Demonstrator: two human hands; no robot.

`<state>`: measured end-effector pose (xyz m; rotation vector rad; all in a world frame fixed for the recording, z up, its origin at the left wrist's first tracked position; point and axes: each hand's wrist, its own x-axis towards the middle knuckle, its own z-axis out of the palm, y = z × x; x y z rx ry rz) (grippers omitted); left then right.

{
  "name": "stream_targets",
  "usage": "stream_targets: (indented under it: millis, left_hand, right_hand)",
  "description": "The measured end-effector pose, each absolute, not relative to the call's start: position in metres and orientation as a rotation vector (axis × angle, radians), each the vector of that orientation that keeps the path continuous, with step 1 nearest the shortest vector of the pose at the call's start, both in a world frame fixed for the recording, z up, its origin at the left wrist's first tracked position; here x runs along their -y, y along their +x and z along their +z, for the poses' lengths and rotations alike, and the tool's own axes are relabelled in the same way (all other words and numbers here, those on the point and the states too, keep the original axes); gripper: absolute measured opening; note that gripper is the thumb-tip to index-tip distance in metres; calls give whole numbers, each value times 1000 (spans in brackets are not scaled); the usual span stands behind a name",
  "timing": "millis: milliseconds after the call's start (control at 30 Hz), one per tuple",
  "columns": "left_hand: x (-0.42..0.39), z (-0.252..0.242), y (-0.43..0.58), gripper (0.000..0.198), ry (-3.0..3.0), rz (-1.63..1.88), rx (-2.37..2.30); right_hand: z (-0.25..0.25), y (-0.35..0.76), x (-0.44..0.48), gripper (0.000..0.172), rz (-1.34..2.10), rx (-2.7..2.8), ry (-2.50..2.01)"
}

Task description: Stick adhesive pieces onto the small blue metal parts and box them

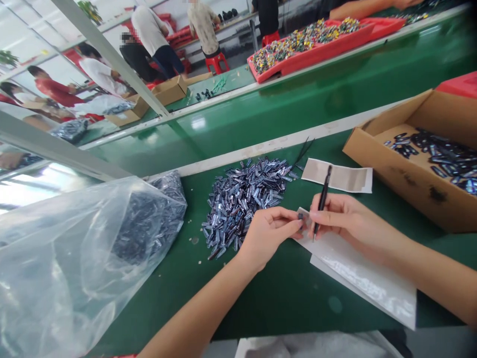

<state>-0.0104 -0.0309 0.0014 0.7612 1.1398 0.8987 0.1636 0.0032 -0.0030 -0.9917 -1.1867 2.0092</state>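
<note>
Left hand [266,236] closed at the fingertips on a small dark piece [300,215], most of the piece hidden by the fingers; right hand [354,223] closed around black tweezers [322,199], tips angled down just beside the piece, contact between the two hard to make out. Under both hands, a white backing sheet [357,278] with silvery patches, lying on a green conveyor belt [283,318]. Just left of the hands, a loose heap of blue-grey metallic pieces [244,206], still large. Beyond it, a second pair of black tweezers [302,153] and a beige strip of sheet [337,175]. To the right, an open cardboard box [406,114] holding a thinner, scattered layer of dark pieces [443,161], box cut off by the frame edge. To the left, a clear plastic bag [74,258] with many more dark pieces, blurred through the film, count impossible. Far side: a red tray [276,64] of mixed small parts, too small to identify, and a person [203,25] standing at the bench.
</note>
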Motion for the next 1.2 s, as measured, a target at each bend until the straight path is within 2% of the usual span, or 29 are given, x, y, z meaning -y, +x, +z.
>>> stream_targets:
  millis: [167,500,1200]
  left_hand:
    - [35,3,-7,20,704,824,-1117]
    - [38,0,-2,20,658,818,-1105]
    - [42,-1,-1,23,655,874,-1091]
  right_hand:
    - [-1,170,-6,13,1602,1302,-1107]
    - [7,161,4,10,1350,1538,-1180]
    - [1,161,14,13,1188,1621,-1206]
